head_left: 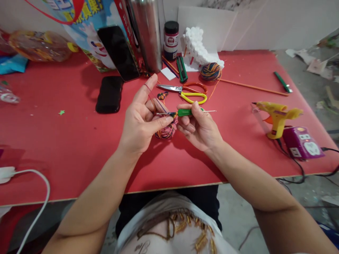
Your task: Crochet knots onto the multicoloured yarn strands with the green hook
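1. Above the middle of the red table (66, 148), the green-handled hook (184, 112) lies nearly level between the hands; the small knotted yarn work (173, 115) is at its left end, beside the handle.
2. Left hand (139, 120): thumb and fingers pinched on the yarn work; index finger raised, a thin strand (150, 92) over it; exact finger contact underneath is hidden.
3. Right hand (200, 123): thumb and fingertips closed on the green handle; metal sticks out at both ends, the left end pointing at the left hand.
4. For good tension, the raised finger should hold the strand lightly taut; too slack and loops likely sag, too tight and the hook likely sticks.
5. Pinch best set close under the loops; small turns of the right wrist should serve better than hard pulls; whether the hook has caught the strand, too small to tell.
6. Loose yarn tangle (165, 133) is just below the hands; looks snag-prone, so worth feeding out gently.
7. Scissors (180, 89) lie near, beyond the hands; best left clear of the strands.
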{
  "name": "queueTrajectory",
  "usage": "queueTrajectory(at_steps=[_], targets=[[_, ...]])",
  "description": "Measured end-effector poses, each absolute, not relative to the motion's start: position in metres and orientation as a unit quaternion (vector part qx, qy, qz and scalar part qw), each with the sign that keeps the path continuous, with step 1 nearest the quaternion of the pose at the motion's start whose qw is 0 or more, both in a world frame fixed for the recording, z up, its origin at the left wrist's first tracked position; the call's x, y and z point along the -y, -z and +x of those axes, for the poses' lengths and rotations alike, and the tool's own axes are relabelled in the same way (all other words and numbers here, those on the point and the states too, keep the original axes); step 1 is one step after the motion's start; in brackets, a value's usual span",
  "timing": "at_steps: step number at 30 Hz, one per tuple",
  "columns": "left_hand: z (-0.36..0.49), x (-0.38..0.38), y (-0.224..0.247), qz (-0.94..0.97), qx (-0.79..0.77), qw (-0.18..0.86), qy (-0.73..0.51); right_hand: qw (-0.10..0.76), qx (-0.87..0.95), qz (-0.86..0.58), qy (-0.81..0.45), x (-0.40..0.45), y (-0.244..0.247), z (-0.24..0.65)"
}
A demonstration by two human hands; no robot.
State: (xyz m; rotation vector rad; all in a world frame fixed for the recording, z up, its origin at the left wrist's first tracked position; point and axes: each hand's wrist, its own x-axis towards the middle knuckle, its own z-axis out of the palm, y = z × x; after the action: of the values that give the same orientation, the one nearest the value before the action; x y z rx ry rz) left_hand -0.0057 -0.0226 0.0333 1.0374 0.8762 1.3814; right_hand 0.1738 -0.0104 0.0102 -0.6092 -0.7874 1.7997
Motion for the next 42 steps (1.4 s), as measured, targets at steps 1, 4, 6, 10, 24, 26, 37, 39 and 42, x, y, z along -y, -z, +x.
queueTrajectory(at_steps=[1, 4, 6, 10, 24, 26, 37, 39, 42], targets=[[-0.006, 0.022, -0.031, 0.449, -0.367, 0.562, -0.589, 0.516, 0.331, -0.263, -0.745, 0.009, -0.011, 0.174], [-0.006, 0.02, -0.027, 0.477, -0.333, 0.552, -0.597, 0.511, 0.346, -0.285, -0.734, 0.006, -0.011, 0.177], [-0.006, 0.021, -0.027, 0.486, -0.328, 0.555, -0.59, 0.512, 0.359, -0.28, -0.728, 0.003, -0.011, 0.179], [-0.006, 0.022, -0.025, 0.491, -0.357, 0.566, -0.559, 0.524, 0.386, -0.259, -0.713, -0.002, -0.009, 0.184], [-0.002, 0.026, -0.039, 0.554, -0.372, 0.543, -0.51, 0.525, 0.43, -0.316, -0.662, -0.011, -0.017, 0.195], [-0.001, 0.027, -0.04, 0.556, -0.392, 0.539, -0.498, 0.52, 0.452, -0.324, -0.648, -0.012, -0.017, 0.198], [-0.001, 0.026, -0.041, 0.541, -0.411, 0.557, -0.478, 0.549, 0.537, -0.311, -0.56, -0.013, -0.018, 0.203], [-0.001, 0.026, -0.04, 0.538, -0.412, 0.558, -0.479, 0.552, 0.549, -0.31, -0.546, -0.013, -0.017, 0.203], [-0.001, 0.024, -0.038, 0.537, -0.412, 0.561, -0.477, 0.559, 0.568, -0.307, -0.52, -0.011, -0.015, 0.205]])
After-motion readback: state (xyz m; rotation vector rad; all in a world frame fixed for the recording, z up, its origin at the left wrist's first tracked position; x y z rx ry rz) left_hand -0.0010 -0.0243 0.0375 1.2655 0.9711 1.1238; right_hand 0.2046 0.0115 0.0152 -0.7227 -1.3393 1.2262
